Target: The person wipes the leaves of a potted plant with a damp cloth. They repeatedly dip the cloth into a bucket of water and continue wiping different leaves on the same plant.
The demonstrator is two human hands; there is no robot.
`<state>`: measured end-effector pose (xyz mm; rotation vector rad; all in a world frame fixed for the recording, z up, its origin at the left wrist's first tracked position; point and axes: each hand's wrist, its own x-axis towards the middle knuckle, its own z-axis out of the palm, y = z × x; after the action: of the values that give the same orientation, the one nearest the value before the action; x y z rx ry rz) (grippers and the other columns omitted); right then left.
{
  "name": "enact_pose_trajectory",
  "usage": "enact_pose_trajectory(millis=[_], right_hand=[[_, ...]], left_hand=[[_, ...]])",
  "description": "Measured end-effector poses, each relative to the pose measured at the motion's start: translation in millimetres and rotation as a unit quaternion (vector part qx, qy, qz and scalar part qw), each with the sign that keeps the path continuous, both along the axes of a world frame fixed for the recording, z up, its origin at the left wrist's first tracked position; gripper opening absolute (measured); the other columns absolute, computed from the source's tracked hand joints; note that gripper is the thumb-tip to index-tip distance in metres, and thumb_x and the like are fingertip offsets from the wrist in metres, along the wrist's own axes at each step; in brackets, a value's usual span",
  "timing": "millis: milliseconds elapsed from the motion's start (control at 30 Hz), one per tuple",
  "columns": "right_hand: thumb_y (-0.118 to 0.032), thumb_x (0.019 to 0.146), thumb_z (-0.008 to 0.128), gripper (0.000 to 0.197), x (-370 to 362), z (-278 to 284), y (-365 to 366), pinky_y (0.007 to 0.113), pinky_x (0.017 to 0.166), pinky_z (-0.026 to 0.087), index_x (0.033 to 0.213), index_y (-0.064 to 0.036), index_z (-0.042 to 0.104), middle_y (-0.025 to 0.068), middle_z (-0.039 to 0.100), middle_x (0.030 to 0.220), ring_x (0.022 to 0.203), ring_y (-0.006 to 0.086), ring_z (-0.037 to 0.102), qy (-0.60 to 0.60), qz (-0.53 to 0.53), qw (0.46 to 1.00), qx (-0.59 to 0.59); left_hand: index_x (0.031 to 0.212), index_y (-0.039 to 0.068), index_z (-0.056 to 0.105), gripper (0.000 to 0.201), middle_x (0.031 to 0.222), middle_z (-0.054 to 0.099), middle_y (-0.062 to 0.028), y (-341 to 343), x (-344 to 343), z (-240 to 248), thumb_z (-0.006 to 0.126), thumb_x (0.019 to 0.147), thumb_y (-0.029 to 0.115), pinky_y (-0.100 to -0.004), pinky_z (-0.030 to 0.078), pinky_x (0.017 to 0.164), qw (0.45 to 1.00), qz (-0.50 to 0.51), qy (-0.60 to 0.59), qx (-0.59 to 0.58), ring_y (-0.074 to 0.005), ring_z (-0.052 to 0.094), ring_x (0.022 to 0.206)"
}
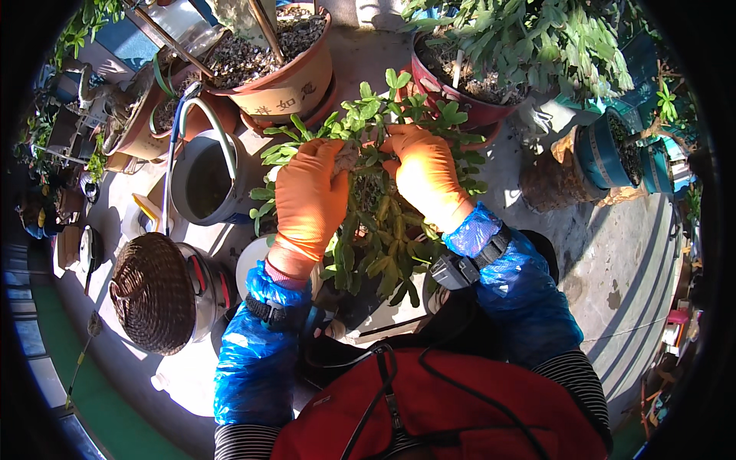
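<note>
A cactus with flat, jointed green segments [370, 261] spreads out in front of me, some of its drooping segments yellowish. My left hand [313, 195], in an orange glove, is closed at the plant's upper left on a greyish-brown crumpled piece [347, 157] that looks like a rag. Opposite it, my right hand [425, 170], gloved the same way, has its thumb and fingers bent together among the upper stems. Whatever sits between those right fingertips is too small to make out. Most of the cactus's pot is hidden under the foliage.
Beyond the cactus stand a wide clay-coloured pot [280, 96] and a red pot [460, 107] with a drooping plant. To the left are a grey bucket [182, 178] of dark water with a hose, and a woven basket lid [153, 295]. Blue pots [602, 153] stand at right.
</note>
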<state>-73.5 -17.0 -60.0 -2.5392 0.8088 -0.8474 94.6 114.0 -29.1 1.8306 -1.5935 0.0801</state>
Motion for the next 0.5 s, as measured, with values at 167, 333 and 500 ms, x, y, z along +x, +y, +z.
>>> enact_pose_trajectory(millis=[167,333,500], right_hand=[[0.003,0.070,0.082,0.031,0.9,2.3,1.2,0.044,0.089,0.057,0.101,-0.0028,0.077,0.0156,0.074,0.119,0.108,0.0354,0.070,0.015,-0.004,1.000,0.007],[0.001,0.072,0.081,0.029,1.8,0.8,0.9,0.044,0.089,0.057,0.101,-0.0036,0.076,0.0146,0.074,0.120,0.108,0.0350,0.070,0.024,-0.003,0.999,-0.033],[-0.007,0.074,0.078,0.024,7.5,-5.0,-0.6,0.047,0.083,0.057,0.097,-0.0026,0.075,0.0133,0.073,0.106,0.098,0.0372,0.070,-0.025,-0.008,0.998,-0.062]], left_hand=[[0.125,0.003,0.069,0.042,0.118,0.071,-0.0189,1.6,-2.8,2.5,0.073,0.083,0.004,-0.0461,0.056,0.091,1.000,0.003,0.011,0.000,-0.0411,0.069,0.104],[0.128,0.003,0.067,0.044,0.120,0.071,-0.0192,-0.3,-9.2,0.6,0.076,0.085,0.006,-0.0450,0.057,0.092,0.998,-0.001,0.048,-0.026,-0.0416,0.069,0.106],[0.130,0.005,0.066,0.048,0.123,0.070,-0.0191,-4.6,-20.1,-6.1,0.080,0.084,0.012,-0.0466,0.056,0.092,0.995,-0.040,0.090,-0.024,-0.0425,0.069,0.107]])
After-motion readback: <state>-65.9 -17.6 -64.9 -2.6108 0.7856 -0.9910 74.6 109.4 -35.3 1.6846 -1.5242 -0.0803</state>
